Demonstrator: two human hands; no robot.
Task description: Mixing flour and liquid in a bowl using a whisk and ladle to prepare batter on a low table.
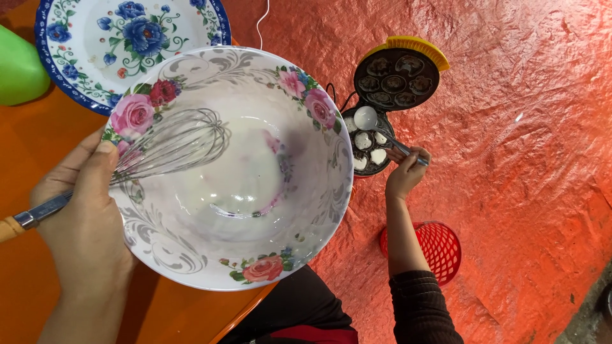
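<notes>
My left hand point(86, 216) grips the rim of a large white bowl point(299, 210) with pink rose patterns, and pins a wire whisk point(172, 146) against that rim. The whisk's head rests inside the bowl, which holds a thin film of white batter. Its wooden handle sticks out to the left. My right hand point(407, 171) reaches down to the floor and holds a metal spoon point(376, 127) with white batter over an open round cake maker point(373, 143). Several of its lower moulds hold white batter. Its lid point(396, 79) stands open, showing dark moulds.
A blue-flowered plate point(89, 44) lies on the orange table point(38, 280) behind the bowl, beside a green object point(19, 67). A red mesh basket point(440, 248) stands on the orange tarp floor point(523, 159). A white cord point(261, 22) runs at the top.
</notes>
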